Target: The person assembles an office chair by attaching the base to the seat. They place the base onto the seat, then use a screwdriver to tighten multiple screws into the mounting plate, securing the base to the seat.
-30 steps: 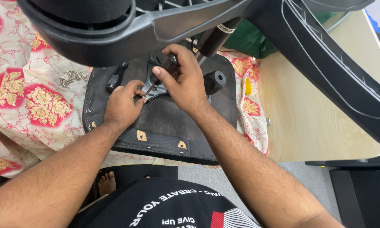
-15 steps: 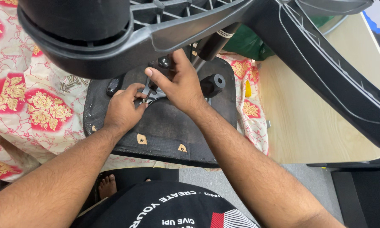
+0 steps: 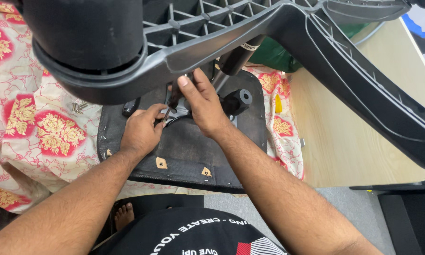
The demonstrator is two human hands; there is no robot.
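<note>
Forearms are entering from the bottom edge, above a black shirt with white print, and a bare foot (image 3: 124, 216) is showing on the floor below the bench edge. Left hand (image 3: 141, 131) is resting on the underside of an upturned chair seat (image 3: 184, 156), a black fabric-covered panel with tan patches at its near corners; its fingers are curling narrowly around a thin metal tool (image 3: 166, 114), pinching it at the tip. Right hand (image 3: 204, 105) is lying just beside the left, fingers bent down over the metal mechanism plate (image 3: 180, 113) at the seat's middle; its grip is partly closed on that hardware, though what exactly it is clasping is hidden by the fingers. Both hands are nearly touching over the plate. Seat is lying flat on a floral cloth (image 3: 38, 132), cream with red and gold flower squares, spreading over the bench to the left and showing again at the right of the seat. A few small loose screws (image 3: 78, 106) are lying on the cloth, left of the seat and apart from the hands. A black cylindrical knob (image 3: 241, 98) is sticking out just right of the right hand. Pale wooden bench surface (image 3: 344, 141) is showing at the right. Farthest up, a gas lift column (image 3: 236, 59) is rising from the plate to the black star-shaped chair base (image 3: 250, 28), which is filling the top of the view and hanging over the hands.
</note>
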